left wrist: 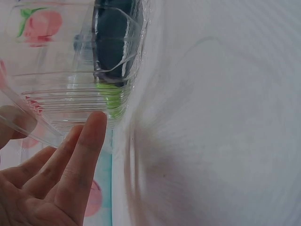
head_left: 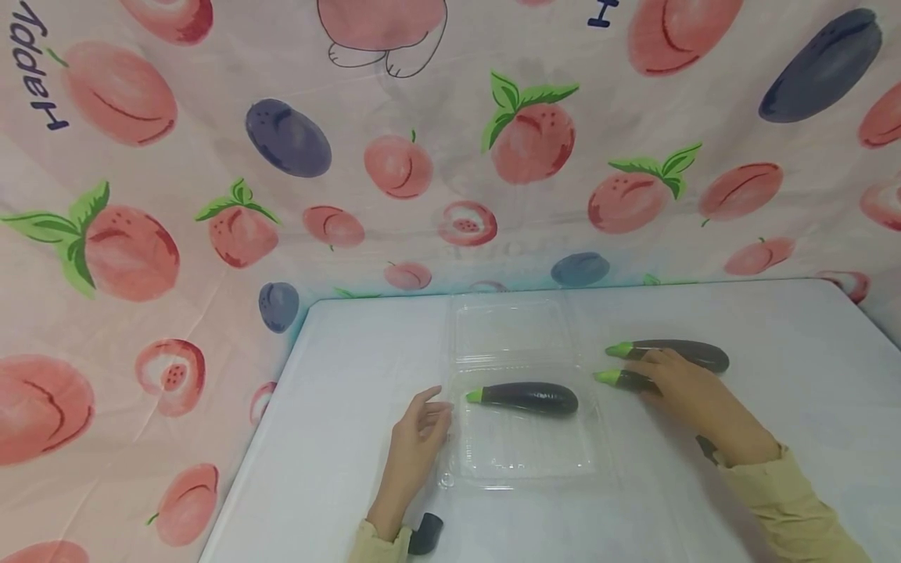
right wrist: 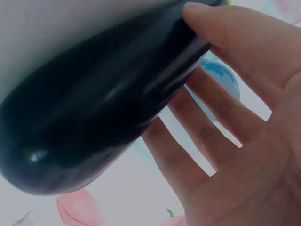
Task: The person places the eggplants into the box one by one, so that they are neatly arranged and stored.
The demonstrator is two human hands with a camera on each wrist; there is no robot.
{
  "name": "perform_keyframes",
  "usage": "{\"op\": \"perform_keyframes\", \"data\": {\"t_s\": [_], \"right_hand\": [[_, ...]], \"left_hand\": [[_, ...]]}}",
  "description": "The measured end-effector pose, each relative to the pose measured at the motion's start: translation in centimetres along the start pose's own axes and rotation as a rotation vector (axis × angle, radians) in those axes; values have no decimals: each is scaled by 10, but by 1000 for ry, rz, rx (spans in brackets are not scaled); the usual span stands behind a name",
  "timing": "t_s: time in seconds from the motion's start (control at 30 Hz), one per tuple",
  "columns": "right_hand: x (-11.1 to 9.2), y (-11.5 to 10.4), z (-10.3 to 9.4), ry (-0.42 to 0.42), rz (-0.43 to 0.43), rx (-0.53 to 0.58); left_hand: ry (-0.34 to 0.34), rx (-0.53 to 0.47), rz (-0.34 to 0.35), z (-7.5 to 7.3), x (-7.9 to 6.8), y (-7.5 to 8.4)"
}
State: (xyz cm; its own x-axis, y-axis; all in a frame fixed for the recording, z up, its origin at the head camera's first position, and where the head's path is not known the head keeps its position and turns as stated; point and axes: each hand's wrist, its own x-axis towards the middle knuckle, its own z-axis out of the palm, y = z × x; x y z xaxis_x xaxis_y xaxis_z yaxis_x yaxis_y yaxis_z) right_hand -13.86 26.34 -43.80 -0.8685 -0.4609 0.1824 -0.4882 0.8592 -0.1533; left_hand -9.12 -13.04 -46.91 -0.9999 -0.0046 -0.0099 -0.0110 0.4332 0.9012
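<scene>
My right hand (head_left: 679, 391) grips a dark eggplant (head_left: 637, 381) near its green stem end. In the right wrist view the thumb lies on one side of its glossy body, fingers along the other. Just beyond it, a second eggplant (head_left: 693, 353) lies on the table, partly behind the hand. A clear plastic clamshell container (head_left: 528, 461) stands opened flat in the middle, with a third eggplant (head_left: 531, 398) in its near half, green end to the left. My left hand (head_left: 415, 438) is at the container's left edge, its fairly straight fingers (left wrist: 77, 169) right at the ridged plastic side.
The white table (head_left: 338, 375) runs back to a fruit-print cloth (head_left: 422, 102) hanging behind and at the left. The container's lid half (head_left: 514, 328) lies toward the back. A black wrist device (head_left: 425, 535) sits at my left wrist.
</scene>
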Motion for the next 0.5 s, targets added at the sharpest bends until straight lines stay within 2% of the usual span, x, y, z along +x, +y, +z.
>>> {"op": "perform_keyframes", "data": {"t_s": [0.27, 0.5], "right_hand": [[3, 1, 2, -51, 44, -4], [3, 0, 2, -46, 45, -5]], "left_hand": [[3, 9, -2, 0, 0, -2], [-2, 5, 3, 0, 1, -3]]}}
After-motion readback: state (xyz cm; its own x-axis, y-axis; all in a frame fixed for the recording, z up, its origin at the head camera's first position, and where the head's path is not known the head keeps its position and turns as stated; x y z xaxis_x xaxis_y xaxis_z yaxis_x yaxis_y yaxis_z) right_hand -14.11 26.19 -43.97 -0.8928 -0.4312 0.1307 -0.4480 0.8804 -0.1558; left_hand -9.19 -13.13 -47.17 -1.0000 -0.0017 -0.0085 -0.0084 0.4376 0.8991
